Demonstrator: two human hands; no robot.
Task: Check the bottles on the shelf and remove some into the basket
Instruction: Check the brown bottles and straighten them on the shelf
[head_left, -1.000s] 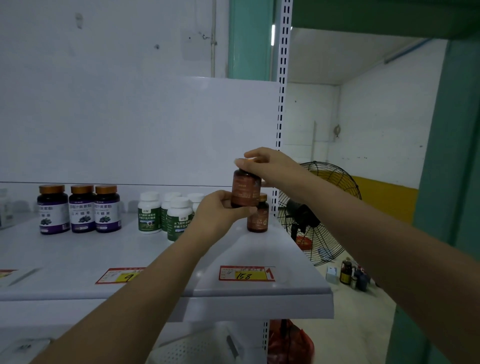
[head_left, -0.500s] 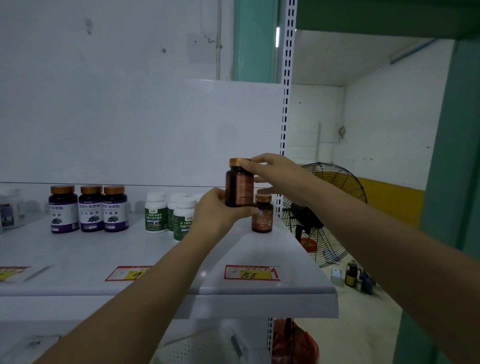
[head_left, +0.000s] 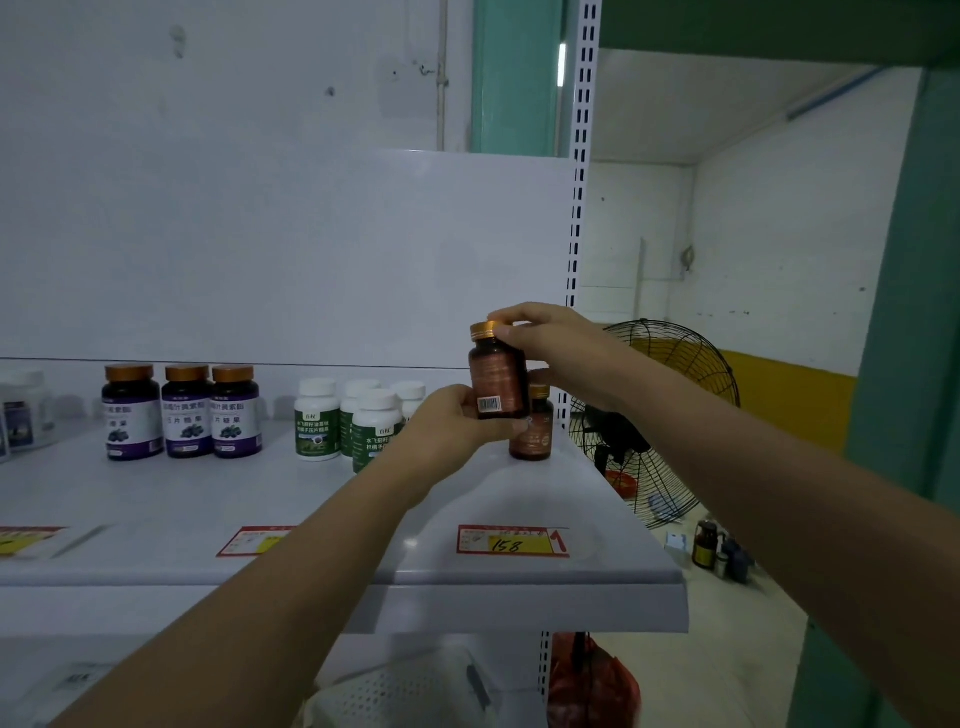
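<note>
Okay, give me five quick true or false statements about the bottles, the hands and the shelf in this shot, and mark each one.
1. The left hand grips the brown bottle at its base, the right hand at its cap. True.
2. Its cap is white. False: gold.
3. A second brown bottle stands on the shelf. True.
4. The price tag nearest it reads 99. False: 158.
5. The purple-labelled bottles lie on their sides. False: they stand upright.
</note>
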